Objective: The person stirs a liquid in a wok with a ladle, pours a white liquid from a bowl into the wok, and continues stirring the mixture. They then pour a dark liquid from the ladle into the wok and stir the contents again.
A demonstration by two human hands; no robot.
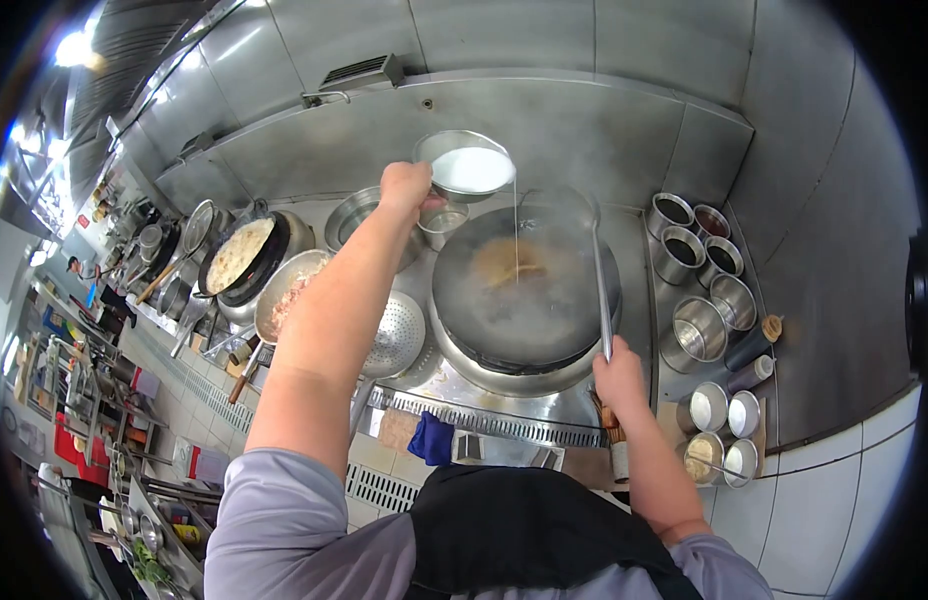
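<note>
My left hand (408, 186) is closed on the edge of a metal bowl (469, 165) holding white liquid. The bowl is tilted to the right, and a thin white stream falls from it into the steaming wok (464, 310). Brownish liquid lies in the wok, partly veiled by steam. My right hand (621, 375) is wrapped round the long handle of a ladle (601, 280), whose head reaches over the far right side of the wok and is blurred by steam.
Metal pots of dark sauce (676, 250) and bowls of seasoning (706, 405) stand at the right. At the left are a perforated strainer (396, 335), a pan of pale food (242, 255) and a bowl with pinkish pieces (284, 295). A blue cloth (431, 438) lies at the front edge.
</note>
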